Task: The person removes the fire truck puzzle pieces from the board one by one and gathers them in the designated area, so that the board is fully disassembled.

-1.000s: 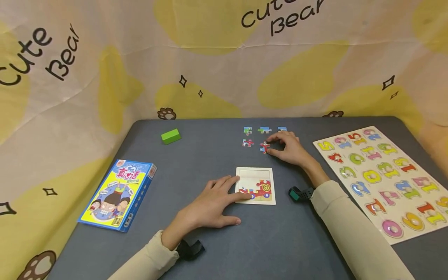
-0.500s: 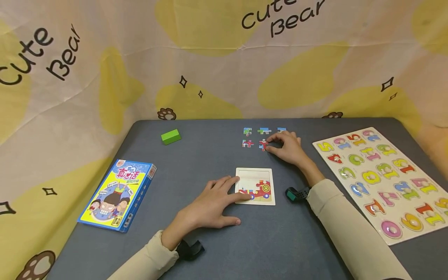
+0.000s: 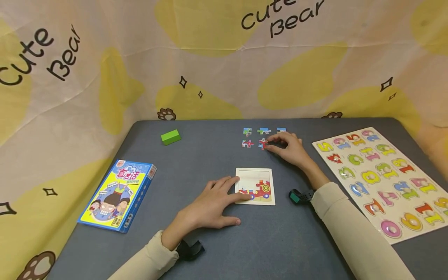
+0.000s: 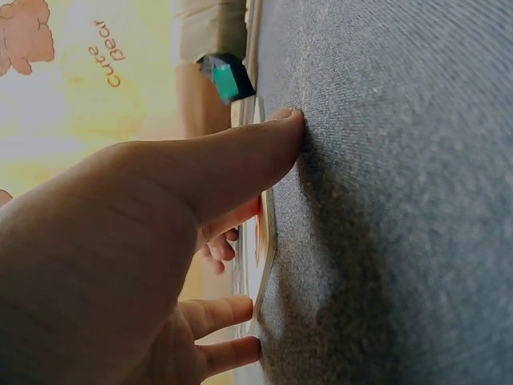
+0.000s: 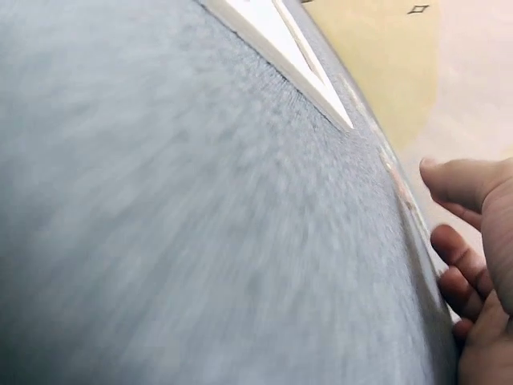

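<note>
The left hand (image 3: pixel 213 206) rests with spread fingers on the left side of a square puzzle board (image 3: pixel 256 174); its thumb lies on the tabletop. A red vehicle picture (image 3: pixel 263 188) fills the lower part of the board. Farther back, the right hand (image 3: pixel 292 149) has its thumb and index finger at the right side of a red-and-blue puzzle piece (image 3: pixel 262 144), lightly pinching it on the table. Beside it lies another red piece (image 3: pixel 247 144). Behind are a green-blue piece (image 3: pixel 247 131), a blue-green piece (image 3: pixel 264 131) and a blue piece (image 3: pixel 281 130), partly hidden by the fingers.
A blue-yellow box (image 3: pixel 113 194) lies at the left, with a green block (image 3: pixel 171 137) farther back. At the right, a large number board (image 3: pixel 371 190) extends beside and beneath the right forearm. A patterned cloth (image 3: pixel 217 70) hangs behind the table.
The right hand has shifted the red-and-blue piece slightly back and to the left, nearer the other red piece. The left hand has stayed on the board.
</note>
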